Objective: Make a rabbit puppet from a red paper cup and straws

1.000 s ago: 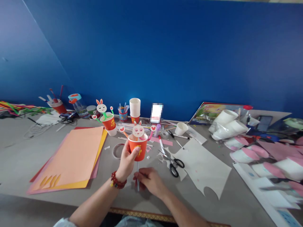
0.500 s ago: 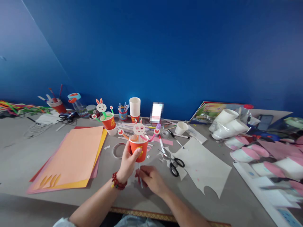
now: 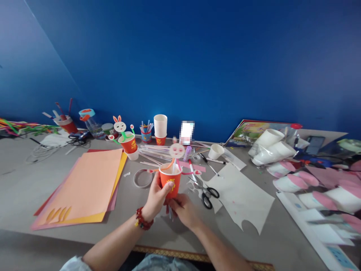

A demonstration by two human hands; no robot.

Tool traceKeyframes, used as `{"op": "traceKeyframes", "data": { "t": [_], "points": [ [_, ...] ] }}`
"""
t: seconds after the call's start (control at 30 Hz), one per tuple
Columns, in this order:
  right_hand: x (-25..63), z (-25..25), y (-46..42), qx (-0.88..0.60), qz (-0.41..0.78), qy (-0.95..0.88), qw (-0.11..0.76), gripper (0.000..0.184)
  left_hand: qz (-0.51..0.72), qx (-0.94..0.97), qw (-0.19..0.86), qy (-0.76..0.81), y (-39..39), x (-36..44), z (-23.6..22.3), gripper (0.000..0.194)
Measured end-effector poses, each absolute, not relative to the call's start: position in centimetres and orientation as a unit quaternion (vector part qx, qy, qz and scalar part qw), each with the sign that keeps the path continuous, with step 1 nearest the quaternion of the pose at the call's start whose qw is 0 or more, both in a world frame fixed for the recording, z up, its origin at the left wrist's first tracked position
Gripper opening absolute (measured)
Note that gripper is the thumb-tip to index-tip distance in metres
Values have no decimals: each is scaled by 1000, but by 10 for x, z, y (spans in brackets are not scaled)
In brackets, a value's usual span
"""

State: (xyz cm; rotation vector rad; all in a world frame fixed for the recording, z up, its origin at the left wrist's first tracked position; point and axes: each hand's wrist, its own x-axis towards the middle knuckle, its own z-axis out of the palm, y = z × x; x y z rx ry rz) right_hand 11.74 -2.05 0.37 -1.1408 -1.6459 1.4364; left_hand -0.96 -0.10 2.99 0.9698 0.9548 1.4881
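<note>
My left hand (image 3: 156,194) is wrapped round a red paper cup (image 3: 172,185) with yellow lettering, held upright above the table. Out of the cup rises a white paper rabbit face (image 3: 177,151), with an orange and a pink pipe-cleaner arm spread to the sides, each ending in a small heart disc. Just under the cup's base, my right hand (image 3: 182,210) pinches a thin straw (image 3: 170,213) that comes out of the bottom; its fingertips are partly hidden. A similar finished-looking rabbit cup (image 3: 128,144) with green arms stands further back on the left.
Scissors (image 3: 207,194) lie right of the cup beside cut white paper (image 3: 241,195). A tape roll (image 3: 143,178) is to the left, near stacked coloured paper (image 3: 87,184). Straws (image 3: 155,152), a white cup (image 3: 216,151) and a stack of cups (image 3: 160,126) stand behind. Bagged cups (image 3: 270,148) sit right.
My right hand has moved up to the cup's base with the straw. The rabbit face sits higher above the rim, and both arms have dropped outward. The cup has shifted slightly right.
</note>
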Motion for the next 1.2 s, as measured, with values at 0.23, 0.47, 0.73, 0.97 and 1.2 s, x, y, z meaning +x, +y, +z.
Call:
{"op": "traceKeyframes", "data": {
  "t": [0.23, 0.47, 0.73, 0.97, 1.2],
  "points": [
    [117, -2, -22, -406, 550, -676, 274, 46, 656, 393, 512, 391, 4, -13, 34, 49],
    [119, 1, -19, -424, 564, -627, 330, 48, 626, 408, 532, 399, -1, -9, 29, 48],
    [119, -5, -22, -408, 542, -691, 248, 48, 664, 384, 505, 395, 6, -16, 35, 52],
    [120, -1, -21, -413, 527, -697, 258, 51, 662, 391, 520, 372, 6, -15, 30, 50],
    [121, 0, -21, -418, 550, -661, 292, 49, 638, 370, 557, 382, 1, -11, 31, 48]
  ]
}}
